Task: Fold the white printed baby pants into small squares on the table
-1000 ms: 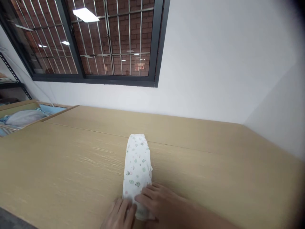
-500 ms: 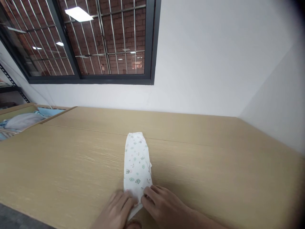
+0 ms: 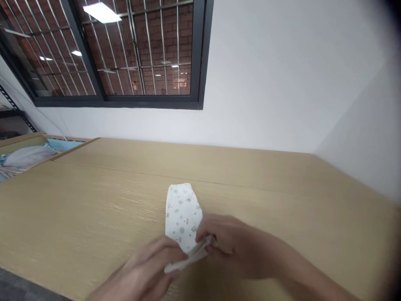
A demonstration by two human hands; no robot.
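**One white printed cloth (image 3: pixel 183 213), its near end raised between two hands**

The cloth lies on the pale wood-grain tabletop (image 3: pixel 282 200), between 6 and 7 o'clock from the middle of the view. Small green and pinkish motifs dot its upper face. Its far part rests flat and narrows slightly toward 12 o'clock, ending just short of the thin seam (image 3: pixel 134 170) that crosses the tabletop. The near end is off the surface, seen edge-on as a thin, whitish band slanting from 7 toward 5 o'clock.

The right hand (image 3: pixel 230 240), at 5 o'clock, is closed narrowly, nipping one end of that band between thumb and curled fingers; its forearm runs out toward 4 o'clock. The left hand (image 3: pixel 153 263), at 7 o'clock, is blurred, yet its bent fingers and thumb close about the other end of the band, a bit of which pokes out below the forefinger.

At 9 o'clock a wooden-rimmed bin (image 3: pixel 75 149) adjoins the tabletop and holds a pale grey bundle (image 3: pixel 29 156) with light-blue material around it. A dark-framed window (image 3: pixel 148 101) fills 10 to 11 o'clock, with metal bars (image 3: pixel 134 46) and brickwork (image 3: pixel 169 35) showing in its panes. White wall (image 3: pixel 282 75) spreads at 2 o'clock, and dark grey floor (image 3: pixel 21 288) shows at 8.
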